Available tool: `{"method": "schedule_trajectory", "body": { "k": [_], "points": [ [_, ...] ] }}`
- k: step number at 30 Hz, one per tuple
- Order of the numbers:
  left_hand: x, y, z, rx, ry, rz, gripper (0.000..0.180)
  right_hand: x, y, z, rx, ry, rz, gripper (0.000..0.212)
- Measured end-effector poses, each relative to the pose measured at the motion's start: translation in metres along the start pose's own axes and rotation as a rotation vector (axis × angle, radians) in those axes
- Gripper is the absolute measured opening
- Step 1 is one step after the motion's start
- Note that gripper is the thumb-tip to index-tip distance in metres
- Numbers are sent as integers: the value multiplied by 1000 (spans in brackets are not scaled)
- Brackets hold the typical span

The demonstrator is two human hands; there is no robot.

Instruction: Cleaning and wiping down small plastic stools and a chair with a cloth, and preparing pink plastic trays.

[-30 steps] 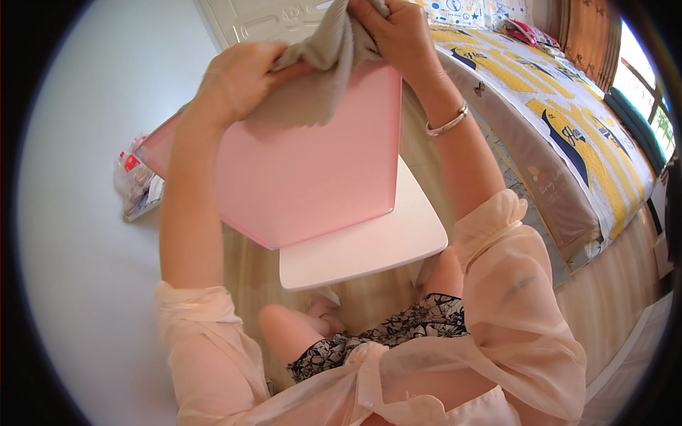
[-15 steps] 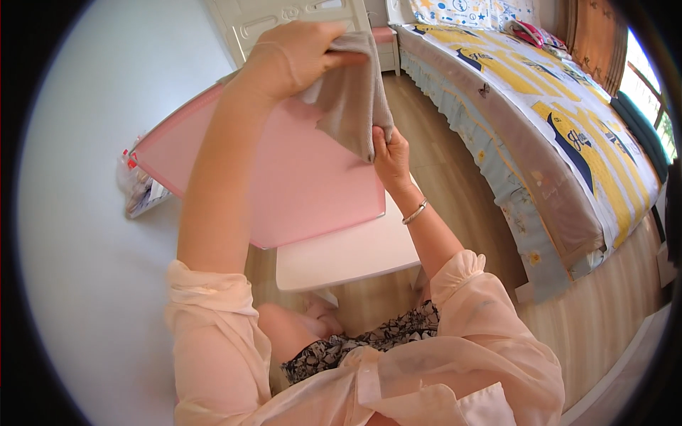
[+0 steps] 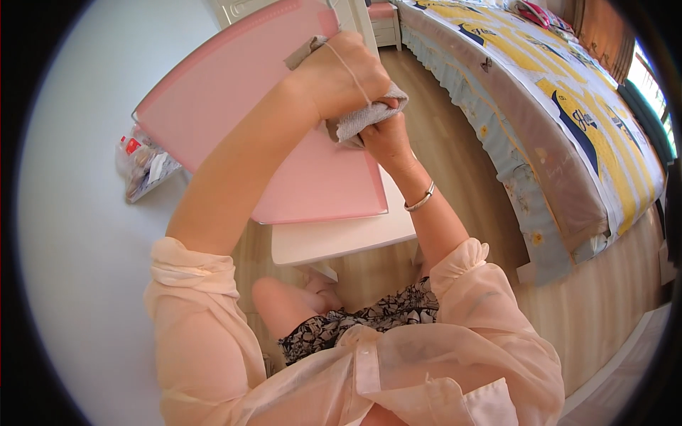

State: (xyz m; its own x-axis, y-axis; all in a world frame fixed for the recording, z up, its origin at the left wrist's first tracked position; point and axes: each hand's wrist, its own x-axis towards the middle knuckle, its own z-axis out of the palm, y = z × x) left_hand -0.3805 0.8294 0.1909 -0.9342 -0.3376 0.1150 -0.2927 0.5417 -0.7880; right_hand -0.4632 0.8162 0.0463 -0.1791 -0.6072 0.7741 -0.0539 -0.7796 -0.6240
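Observation:
A light grey-beige knit cloth (image 3: 353, 126) with ribbed texture is bunched between my two hands, above a pink-covered surface (image 3: 234, 92). My left hand (image 3: 349, 74) reaches over from the left with its fingers curled round the cloth; part of the fabric (image 3: 307, 51) sticks out behind the wrist. Just below, my right hand (image 3: 389, 138) pinches the cloth's lower right end, and a silver bangle (image 3: 420, 197) circles that wrist. The two hands are close together, nearly touching. The left fingertips are mostly hidden behind the hand's back.
Under the pink surface shows a white panel (image 3: 334, 243) on legs. To the left, a small shelf with plastic-wrapped items (image 3: 145, 165) sits against the wall. On the right stands a bed (image 3: 526, 92) with a patterned yellow-and-white cover; wooden floor (image 3: 455, 170) runs between.
My left hand has moved right and down toward my right hand. The cloth, hanging spread out before, is now folded and bunched between them. The view has shifted slightly.

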Motion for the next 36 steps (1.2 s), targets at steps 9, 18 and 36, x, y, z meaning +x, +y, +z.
{"method": "schedule_trajectory", "body": {
  "k": [9, 18, 36],
  "points": [
    [-26, -7, -2, 28, 339, 39, 11, -89, 36, -29, -168, -119, 320, 13],
    [-57, -49, -76, 193, 639, -368, 26, 38, -62, -89, -627, -99, -298, 25],
    [-203, 7, 43, -144, 461, -957, 32, 76, -97, 8, -1030, -697, -518, 40]
  ]
}}
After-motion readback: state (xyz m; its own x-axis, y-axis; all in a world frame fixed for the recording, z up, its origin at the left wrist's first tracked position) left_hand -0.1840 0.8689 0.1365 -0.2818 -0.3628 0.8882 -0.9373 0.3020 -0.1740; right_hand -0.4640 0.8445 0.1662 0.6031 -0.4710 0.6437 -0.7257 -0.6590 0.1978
